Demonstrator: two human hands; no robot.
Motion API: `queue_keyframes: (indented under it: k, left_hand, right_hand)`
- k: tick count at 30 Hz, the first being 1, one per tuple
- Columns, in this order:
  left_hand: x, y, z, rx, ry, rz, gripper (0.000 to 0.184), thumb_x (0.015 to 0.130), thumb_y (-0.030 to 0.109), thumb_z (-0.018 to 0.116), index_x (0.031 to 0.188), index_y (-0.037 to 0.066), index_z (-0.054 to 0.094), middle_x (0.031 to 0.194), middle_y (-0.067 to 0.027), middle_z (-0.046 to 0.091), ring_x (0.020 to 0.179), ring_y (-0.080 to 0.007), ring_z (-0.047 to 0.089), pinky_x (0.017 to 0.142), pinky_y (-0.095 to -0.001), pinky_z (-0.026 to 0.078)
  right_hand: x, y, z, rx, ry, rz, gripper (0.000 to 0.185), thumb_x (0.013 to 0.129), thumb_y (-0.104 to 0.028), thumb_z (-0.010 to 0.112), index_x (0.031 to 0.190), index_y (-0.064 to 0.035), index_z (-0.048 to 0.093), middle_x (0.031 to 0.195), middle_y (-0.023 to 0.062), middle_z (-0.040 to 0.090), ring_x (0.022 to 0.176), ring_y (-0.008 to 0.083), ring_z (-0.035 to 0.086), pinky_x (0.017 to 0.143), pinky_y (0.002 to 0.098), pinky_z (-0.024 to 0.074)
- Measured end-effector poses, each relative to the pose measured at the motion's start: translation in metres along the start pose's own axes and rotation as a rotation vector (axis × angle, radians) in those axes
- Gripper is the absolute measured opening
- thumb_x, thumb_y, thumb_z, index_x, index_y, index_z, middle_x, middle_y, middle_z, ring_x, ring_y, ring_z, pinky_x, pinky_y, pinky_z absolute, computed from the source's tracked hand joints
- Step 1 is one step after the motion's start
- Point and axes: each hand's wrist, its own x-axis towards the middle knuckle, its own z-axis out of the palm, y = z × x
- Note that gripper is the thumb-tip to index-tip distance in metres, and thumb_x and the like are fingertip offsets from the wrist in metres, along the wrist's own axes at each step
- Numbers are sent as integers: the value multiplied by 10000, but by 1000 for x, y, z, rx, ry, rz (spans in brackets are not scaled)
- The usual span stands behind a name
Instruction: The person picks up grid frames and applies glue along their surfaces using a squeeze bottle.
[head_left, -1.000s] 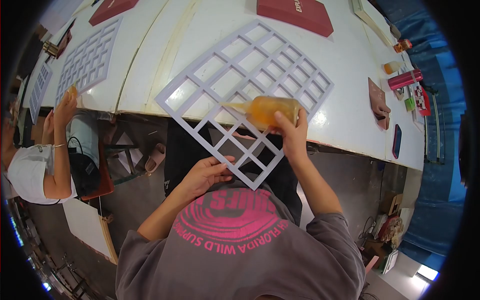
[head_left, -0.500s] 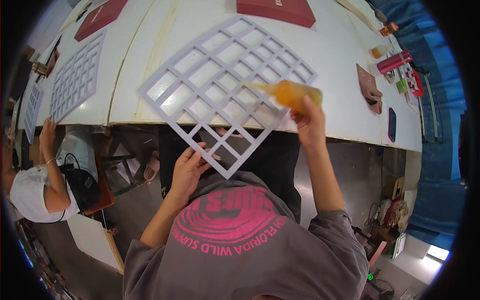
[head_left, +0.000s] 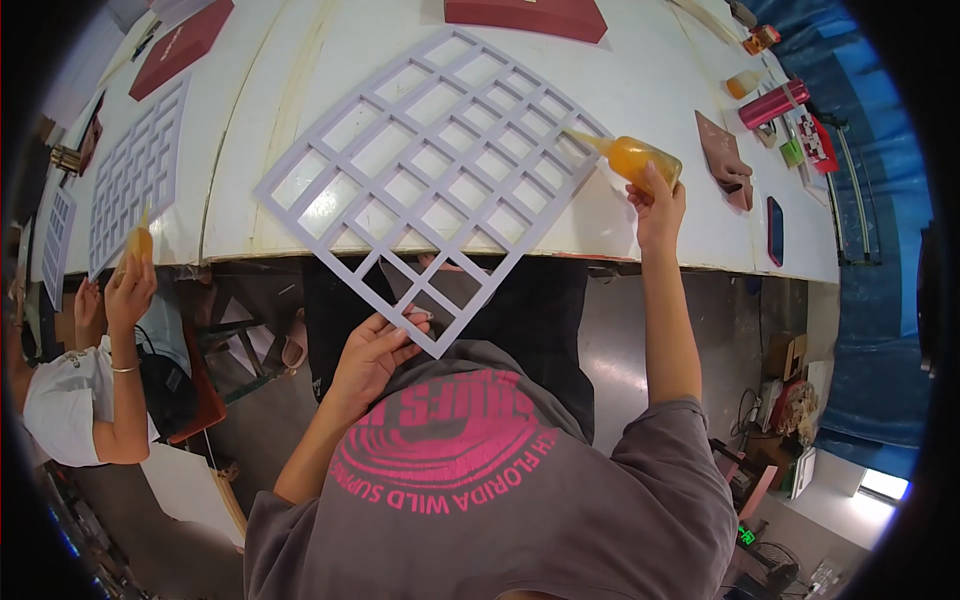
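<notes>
A pale grey lattice panel (head_left: pixel 424 222) with square and oblong openings lies tilted across the table edge, its near corner jutting out toward my body. My left hand (head_left: pixel 372 358) pinches the panel's frame beside that near corner, thumb on top and fingers underneath. In my right hand (head_left: pixel 658 208) is a squeeze bottle (head_left: pixel 640 164) of amber liquid, held nearly level with its thin nozzle pointing left. The nozzle tip is over the panel's right side; whether it touches a bar I cannot tell.
On the white table (head_left: pixel 690 230) are red boxes (head_left: pixel 525 15), a brown cloth-like piece (head_left: pixel 725 165), a phone (head_left: pixel 775 230) and a pink flask (head_left: pixel 773 104). At left a co-worker's hand (head_left: pixel 130 285) holds a similar bottle (head_left: pixel 140 243) by another lattice panel (head_left: pixel 140 170).
My right hand has moved the bottle right and away from me, toward the panel's right edge. My left hand keeps its grip. The co-worker's bottle has come into view.
</notes>
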Motion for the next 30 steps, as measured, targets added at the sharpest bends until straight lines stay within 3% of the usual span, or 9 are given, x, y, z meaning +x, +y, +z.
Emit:
queue_keyframes:
  k: [7,12,19,21,25,30]
  left_hand:
    - [2,-2,-2,-18,1,-4,382,862,11,569,1232,-10,477,1157,-133,592,1041,-196,596,882,-333,496]
    - [2,-2,-5,15,-9,-2,382,859,51,588,1226,10,489,1192,-123,574,1054,-185,580,883,-333,472]
    - [1,0,-6,25,1,10,396,859,67,596,1234,6,483,1172,-112,582,1052,-183,578,871,-342,473]
    - [2,1,-4,26,33,39,399,858,68,595,1235,7,482,1165,-106,585,1054,-183,577,872,-343,473]
    - [4,0,-12,15,86,77,420,855,86,581,1260,46,478,1157,-76,593,1069,-169,568,894,-365,455]
    - [6,-2,-16,-6,94,52,427,871,109,550,1291,89,471,1163,-52,596,1089,-158,561,908,-389,437]
  right_hand:
    - [-99,6,7,16,-211,121,427,799,-155,700,1073,15,421,842,132,588,602,194,601,524,266,477]
    - [-177,12,20,-30,-355,182,428,800,-143,697,1099,-10,421,908,123,594,626,173,605,521,255,488]
    - [-187,16,17,282,-474,633,407,840,-185,654,1141,-14,440,944,123,600,635,199,613,546,284,510]
    - [-156,15,1,337,-327,576,372,853,-197,637,1116,0,462,923,123,606,629,195,611,538,279,503]
    - [-79,1,-30,183,-108,75,362,848,-198,655,1066,12,457,878,119,591,637,185,591,560,288,487]
    - [-16,-11,-57,64,86,-32,495,810,-207,706,1106,16,378,932,151,559,660,210,591,583,297,486]
